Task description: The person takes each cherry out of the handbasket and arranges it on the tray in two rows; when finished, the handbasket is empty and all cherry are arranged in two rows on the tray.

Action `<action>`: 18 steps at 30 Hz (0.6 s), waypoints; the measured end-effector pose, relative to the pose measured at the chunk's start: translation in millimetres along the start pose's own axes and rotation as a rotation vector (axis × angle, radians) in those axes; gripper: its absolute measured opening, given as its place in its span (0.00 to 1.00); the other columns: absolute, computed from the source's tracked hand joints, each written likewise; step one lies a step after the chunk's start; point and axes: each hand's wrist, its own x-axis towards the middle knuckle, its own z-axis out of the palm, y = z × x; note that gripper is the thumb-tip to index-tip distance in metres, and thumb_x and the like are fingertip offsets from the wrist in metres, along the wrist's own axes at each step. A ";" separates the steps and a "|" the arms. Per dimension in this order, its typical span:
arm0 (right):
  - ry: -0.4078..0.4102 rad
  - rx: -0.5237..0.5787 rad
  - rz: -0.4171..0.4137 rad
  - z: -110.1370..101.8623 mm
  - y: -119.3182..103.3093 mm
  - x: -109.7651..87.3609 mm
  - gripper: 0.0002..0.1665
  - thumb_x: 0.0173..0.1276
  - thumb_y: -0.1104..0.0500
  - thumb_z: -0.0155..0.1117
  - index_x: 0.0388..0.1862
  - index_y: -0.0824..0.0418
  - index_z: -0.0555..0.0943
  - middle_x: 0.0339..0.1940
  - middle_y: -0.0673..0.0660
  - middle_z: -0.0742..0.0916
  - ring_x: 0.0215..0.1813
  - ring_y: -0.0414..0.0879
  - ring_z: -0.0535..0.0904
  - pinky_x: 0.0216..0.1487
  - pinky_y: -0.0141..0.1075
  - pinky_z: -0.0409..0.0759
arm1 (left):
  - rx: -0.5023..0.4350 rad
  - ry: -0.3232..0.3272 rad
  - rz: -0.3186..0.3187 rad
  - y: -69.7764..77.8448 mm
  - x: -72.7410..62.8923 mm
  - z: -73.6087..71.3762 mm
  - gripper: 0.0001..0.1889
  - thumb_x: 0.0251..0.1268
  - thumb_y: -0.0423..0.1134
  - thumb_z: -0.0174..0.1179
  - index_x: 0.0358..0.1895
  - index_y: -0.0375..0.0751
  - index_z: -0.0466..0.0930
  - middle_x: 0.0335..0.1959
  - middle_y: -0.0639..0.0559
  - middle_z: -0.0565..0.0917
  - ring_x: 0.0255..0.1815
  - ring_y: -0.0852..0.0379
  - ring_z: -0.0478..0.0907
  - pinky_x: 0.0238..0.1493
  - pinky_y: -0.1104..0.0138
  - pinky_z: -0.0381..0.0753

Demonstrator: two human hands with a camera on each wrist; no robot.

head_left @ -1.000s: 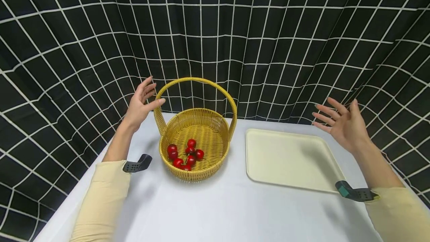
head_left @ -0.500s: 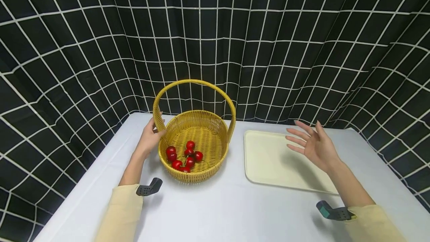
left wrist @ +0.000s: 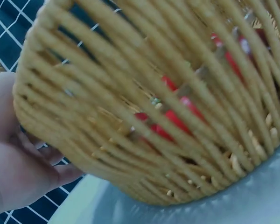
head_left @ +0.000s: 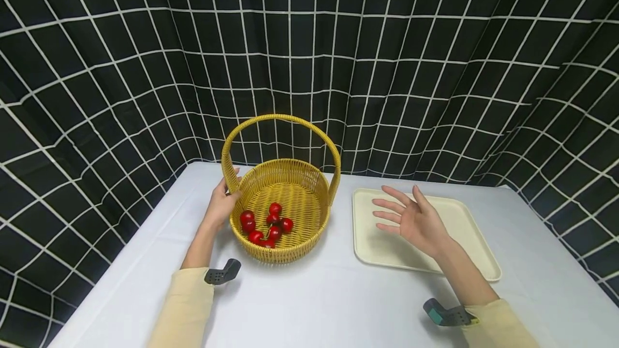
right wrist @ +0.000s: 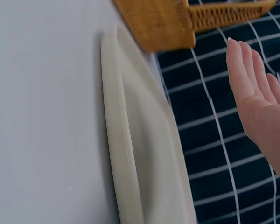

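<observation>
A yellow woven basket [head_left: 314,230] with a tall arched handle stands on the white table, left of centre. Several red cherries [head_left: 274,232] lie inside it, toward the front left; in the left wrist view, cherries [left wrist: 175,121] show through the weave. My left hand [head_left: 221,205] grips the basket's left side by the base of the handle, thumb at the rim, the other fingers partly hidden behind. Above the cream tray [head_left: 464,230], my right hand [head_left: 411,222] hovers with fingers spread, palm facing the basket, touching nothing.
The tray lies flat to the right of the basket, with a gap of white tablecloth [head_left: 309,305] between them. A black curtain with white grid lines [head_left: 300,36] closes off the back and both sides.
My left hand has come down and right onto the basket's side and taken hold there. My right hand has moved left and lower over the tray. Basket and cherries stay put.
</observation>
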 end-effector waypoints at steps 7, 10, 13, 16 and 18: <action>0.060 -0.064 0.048 29.4 19.1 29.2 0.38 0.77 0.38 0.23 0.75 0.60 0.55 0.62 0.62 0.76 0.63 0.57 0.71 0.61 0.52 0.69 | 0.011 0.023 -0.013 -0.3 -2.2 -1.4 0.31 0.71 0.27 0.41 0.76 0.47 0.50 0.72 0.36 0.57 0.71 0.40 0.55 0.68 0.48 0.55; 0.076 -0.080 0.065 40.6 26.5 40.5 0.38 0.77 0.38 0.24 0.75 0.61 0.54 0.62 0.62 0.76 0.61 0.57 0.73 0.60 0.52 0.71 | 0.009 0.017 -0.015 -0.6 -3.6 -2.3 0.31 0.72 0.27 0.40 0.76 0.46 0.48 0.72 0.36 0.57 0.71 0.40 0.56 0.68 0.48 0.55; 0.103 -0.097 0.078 50.1 32.5 49.2 0.39 0.77 0.38 0.24 0.75 0.62 0.52 0.61 0.62 0.76 0.59 0.56 0.74 0.59 0.51 0.72 | 0.005 0.006 -0.019 -0.8 -3.7 -0.1 0.31 0.72 0.27 0.39 0.76 0.46 0.48 0.72 0.35 0.57 0.70 0.40 0.56 0.68 0.49 0.55; 0.130 -0.121 0.089 58.9 37.1 58.2 0.40 0.77 0.38 0.22 0.76 0.63 0.47 0.61 0.62 0.76 0.58 0.55 0.75 0.58 0.50 0.73 | 0.003 0.005 -0.023 -0.9 -2.7 3.3 0.31 0.72 0.27 0.39 0.76 0.47 0.48 0.72 0.36 0.57 0.71 0.41 0.56 0.68 0.50 0.55; 0.141 -0.133 0.098 65.0 39.6 64.9 0.40 0.77 0.39 0.22 0.76 0.64 0.44 0.61 0.61 0.75 0.59 0.54 0.74 0.59 0.50 0.72 | 0.003 0.003 -0.022 -0.9 -1.5 5.3 0.31 0.72 0.27 0.39 0.76 0.47 0.48 0.72 0.36 0.57 0.71 0.41 0.56 0.68 0.50 0.55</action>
